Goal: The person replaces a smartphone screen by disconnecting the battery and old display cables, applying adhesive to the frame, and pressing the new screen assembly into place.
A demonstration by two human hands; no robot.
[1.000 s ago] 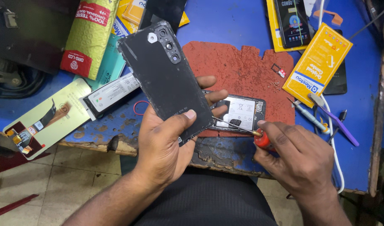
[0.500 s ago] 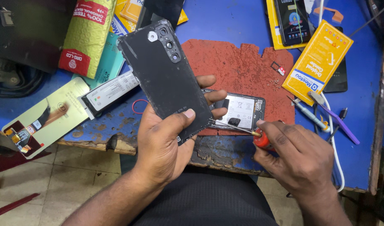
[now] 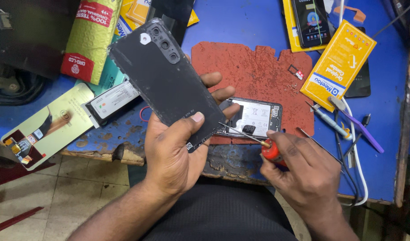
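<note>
Little has shifted since the earlier frame: both hands keep their places, the screwdriver tip barely moved. Left hand [image 3: 173, 154] grips the black phone back cover [image 3: 167, 82], thumb across its face, the cover tilted toward 11 o'clock with its camera holes uppermost. At 3 o'clock from that hand, the opened phone [image 3: 254, 117] lies on the red mat [image 3: 254, 67] on the blue worktop [image 3: 240, 22]. Right hand [image 3: 303, 172] is closed on a red-handled screwdriver [image 3: 258, 142], its shaft pointing toward 10 o'clock at the phone's lower edge.
</note>
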